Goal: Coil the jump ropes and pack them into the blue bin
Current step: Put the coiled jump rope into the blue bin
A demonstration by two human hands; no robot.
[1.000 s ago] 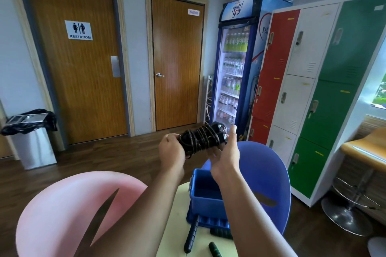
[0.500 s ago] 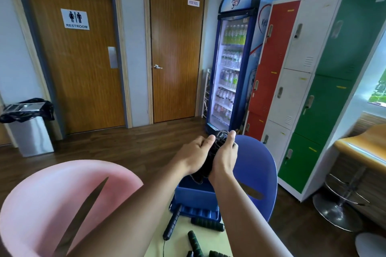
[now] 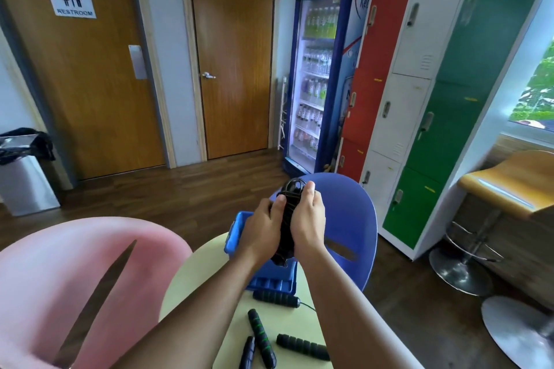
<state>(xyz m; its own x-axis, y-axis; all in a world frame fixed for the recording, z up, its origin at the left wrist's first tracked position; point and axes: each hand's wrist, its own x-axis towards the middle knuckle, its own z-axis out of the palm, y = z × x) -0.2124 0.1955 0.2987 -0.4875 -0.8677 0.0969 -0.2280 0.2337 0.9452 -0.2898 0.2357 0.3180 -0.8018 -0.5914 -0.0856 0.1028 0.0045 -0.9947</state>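
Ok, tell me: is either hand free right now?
No: the left hand and right hand both grip the coiled jump rope.

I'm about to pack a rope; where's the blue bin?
Head view, centre: the blue bin sits at the table's far edge, below the coiled rope, in front of the blue chair.

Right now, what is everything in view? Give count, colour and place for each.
table: one, pale yellow, under the arms
blue bin: one, blue, on the table
coiled jump rope: one, black, held over the bin
loose handles: four, black, on the table
pink chair: one, left
blue chair: one, behind the bin
lockers: one bank, red, white, green, right
drinks fridge: one, blue, beside lockers
doors: two, brown, back wall
waste bin: one, silver, far left
stool: one, orange seat, far right
left hand: grips the rope
right hand: grips the rope
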